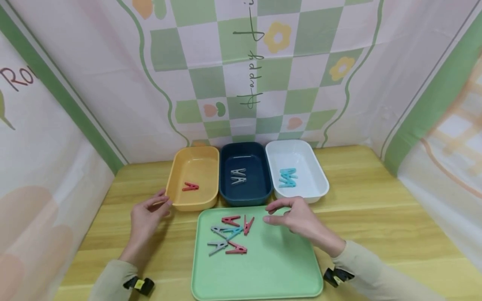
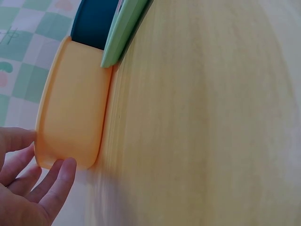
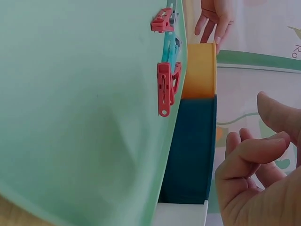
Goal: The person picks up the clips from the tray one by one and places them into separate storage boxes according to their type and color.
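- Patterned cloth [image 1: 335, 33] fills the top of the frame, behind everything else.
- The wooden counter [image 1: 384, 200] spans the lower frame and carries the containers.
- A green tray [image 1: 278, 271] lies at bottom centre, its right half bare, leaving room to come in from that side.
- Three bins stand side by side across the middle: yellow [image 1: 199, 167] at left, navy [image 1: 257, 179] at centre, white [image 1: 306, 184] at right.
- The two hands are well apart. The right hand [image 1: 301, 219] hangs over the tray's upper right, thumb and fingers bent with nothing between them; the left hand [image 1: 147, 217] rests its fingertips on the yellow bin's outer end, a light touch that should steady it.
- Six clothespins lie in the tray's upper left. The red clothespin [image 1: 247, 228] at the cluster's right edge looks the easiest to pinch; the blue clothespin [image 1: 234, 231], crowded by a grey clothespin [image 1: 222, 229], is best lifted straight up.
- Smallest in view, a single red peg [image 1: 191, 187] lies inside the yellow bin.
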{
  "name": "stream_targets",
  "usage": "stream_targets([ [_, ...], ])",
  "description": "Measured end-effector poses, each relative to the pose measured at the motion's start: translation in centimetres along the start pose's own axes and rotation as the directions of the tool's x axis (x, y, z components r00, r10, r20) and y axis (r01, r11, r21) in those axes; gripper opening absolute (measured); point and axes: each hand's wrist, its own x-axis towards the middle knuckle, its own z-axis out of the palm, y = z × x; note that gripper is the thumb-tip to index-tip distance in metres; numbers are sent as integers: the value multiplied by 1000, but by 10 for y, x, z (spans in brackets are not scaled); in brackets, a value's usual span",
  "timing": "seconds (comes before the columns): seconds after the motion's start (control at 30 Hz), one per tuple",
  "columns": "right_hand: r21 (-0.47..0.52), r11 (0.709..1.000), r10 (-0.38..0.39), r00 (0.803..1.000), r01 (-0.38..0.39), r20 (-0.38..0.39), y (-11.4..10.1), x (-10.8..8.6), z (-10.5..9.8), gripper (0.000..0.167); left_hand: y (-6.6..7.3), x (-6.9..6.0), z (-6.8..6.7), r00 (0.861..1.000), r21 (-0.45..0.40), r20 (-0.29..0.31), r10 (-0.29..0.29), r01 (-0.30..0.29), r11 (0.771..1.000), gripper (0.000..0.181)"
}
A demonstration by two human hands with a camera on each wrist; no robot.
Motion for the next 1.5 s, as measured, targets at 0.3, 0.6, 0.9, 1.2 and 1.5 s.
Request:
stream_targets([
  [0.3,2,1000,-21,999,21,28,2,6,7,30,-1,-1,0,1000,-13,-1,-19,19,1000,27],
  [0.6,60,997,51,996,-55,72,8,18,14,32,0,0,1,1000,-11,-1,-7,7,1000,27],
  [0.9,65,995,73,991,-80,115,11,28,23,39,2,0,1,1000,-16,-2,0,0,1000,26],
  [1.2,29,998,47,988,-51,147,16,33,30,41,2,-1,0,1000,-12,0,-6,6,1000,27],
  [1.5,13,997,67,983,-70,169,18,31,33,38,2,0,0,1000,-7,-1,-9,9,1000,27],
])
